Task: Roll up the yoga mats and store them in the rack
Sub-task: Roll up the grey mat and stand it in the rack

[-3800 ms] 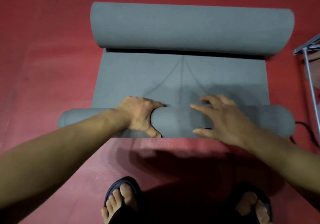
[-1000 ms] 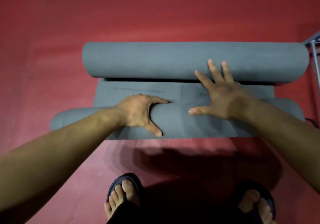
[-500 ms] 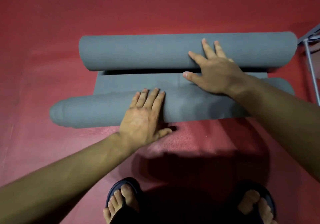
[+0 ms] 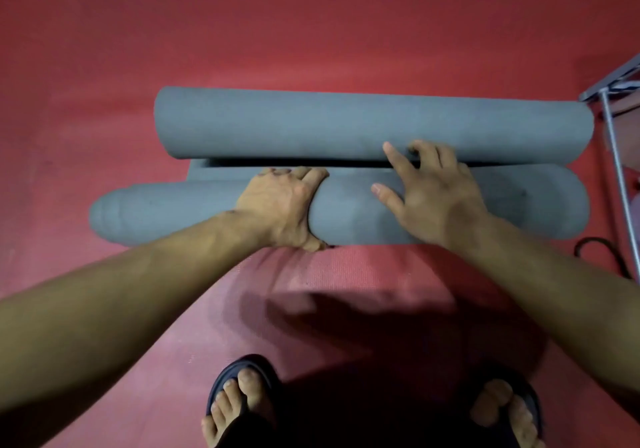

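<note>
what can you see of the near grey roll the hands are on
The near grey roll is a matte, foam-like yoga mat wound into a thick cylinder, lying crosswise on the red floor. Its left end tapers unevenly. A thin flat strip joins it to the far roll. The left hand grips its middle, fingers curled over the top; the right hand rests on it, its fingers reaching the far roll.

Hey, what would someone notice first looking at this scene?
Two grey rolls on the red floor: the far roll and the near roll, almost meeting. The left hand has its grip round the near roll; the right hand rests where the rolls meet. Sandalled feet stand below.
</note>
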The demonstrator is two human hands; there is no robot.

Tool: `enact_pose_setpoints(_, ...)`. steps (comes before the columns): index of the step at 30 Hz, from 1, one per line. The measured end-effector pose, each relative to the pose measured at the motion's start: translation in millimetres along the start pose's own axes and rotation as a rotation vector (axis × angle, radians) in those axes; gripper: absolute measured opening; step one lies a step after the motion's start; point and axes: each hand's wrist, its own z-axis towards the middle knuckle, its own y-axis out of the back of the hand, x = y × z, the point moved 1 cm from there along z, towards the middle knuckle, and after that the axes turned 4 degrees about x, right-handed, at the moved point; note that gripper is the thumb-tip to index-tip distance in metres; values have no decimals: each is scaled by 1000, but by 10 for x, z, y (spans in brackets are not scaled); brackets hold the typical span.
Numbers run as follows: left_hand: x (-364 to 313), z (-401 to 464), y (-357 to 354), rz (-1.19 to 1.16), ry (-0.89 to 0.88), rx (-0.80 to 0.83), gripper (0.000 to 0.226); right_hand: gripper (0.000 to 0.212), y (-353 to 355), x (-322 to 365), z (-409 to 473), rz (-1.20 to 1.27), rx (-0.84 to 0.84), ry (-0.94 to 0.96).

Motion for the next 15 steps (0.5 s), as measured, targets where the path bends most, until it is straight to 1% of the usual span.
enact_pose_setpoints(2, -66, -194, -77, 0, -10, 46, 114, 82, -72, 51, -256, 3, -5, 15)
enact_pose_setpoints(6, -157, -408, -238, 13, -34, 85, 114, 89, -192, 114, -502, -11, 172, -4)
enact_pose_setpoints(7, -143, -399, -232, 2, -33, 91, 114, 89, -199, 113, -488, -8, 174, -1)
enact_pose_setpoints(9, -95, -351, -167, 9, -33, 85, 115, 85, -173, 94, -379, 22, 123, 3)
enact_pose_setpoints(11, -77, -337, -66, 79, -66, 1, 112, 79, -153, 36, -159, 91, 93, -1)
enact_pose_setpoints(12, -77, -346, -34, 104, -94, -83, 105, 77, -141, -3, -15, 135, 102, -11)
enact_pose_setpoints(14, -102, -379, -14, 75, -125, -288, 83, 74, -86, -77, 275, 210, 133, -36)
enact_pose_setpoints(15, -130, -406, -20, 38, -104, -372, 70, 72, -52, -97, 400, 229, 145, -40)
